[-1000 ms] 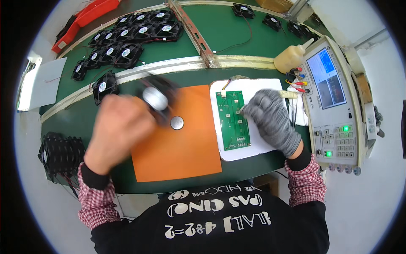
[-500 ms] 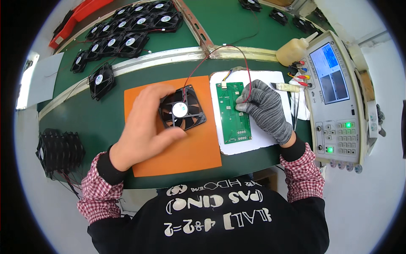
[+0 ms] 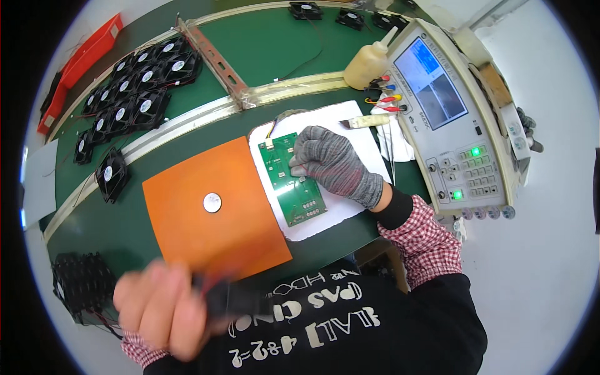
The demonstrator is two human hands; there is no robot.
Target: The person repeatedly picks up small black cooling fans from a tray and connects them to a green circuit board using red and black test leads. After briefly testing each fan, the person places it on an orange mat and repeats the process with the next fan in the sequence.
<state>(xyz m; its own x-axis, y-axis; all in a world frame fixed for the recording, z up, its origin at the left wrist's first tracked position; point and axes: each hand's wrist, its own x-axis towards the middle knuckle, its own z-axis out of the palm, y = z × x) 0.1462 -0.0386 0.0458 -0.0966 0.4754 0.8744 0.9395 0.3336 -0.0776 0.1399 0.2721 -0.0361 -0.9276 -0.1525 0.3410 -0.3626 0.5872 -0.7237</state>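
My left hand (image 3: 159,306), bare and smeared by motion, is closed on a black cooling fan (image 3: 234,301) in front of my chest, off the near edge of the mat. The fan's blades cannot be made out, and a blurred red wire shows beside it. A round whitish disc (image 3: 212,202) lies on the orange mat (image 3: 181,181). In a grey knit glove, my right hand (image 3: 328,161) rests with bent, closed fingers over the green circuit board (image 3: 294,194). Whatever its fingertips hold is hidden. Under the board is a white pad (image 3: 340,219).
Rows of black fans (image 3: 147,78) fill the far left, with one fan (image 3: 112,175) nearer and a stack (image 3: 81,284) at the left edge. A tester (image 3: 459,119), a yellowish squeeze bottle (image 3: 369,65), a brush (image 3: 365,121) and tweezers (image 3: 391,147) are at the right.
My left hand has lifted the fan from the orange mat and drawn it toward my body, uncovering the disc. My right hand stays over the circuit board. The whole view has shifted.
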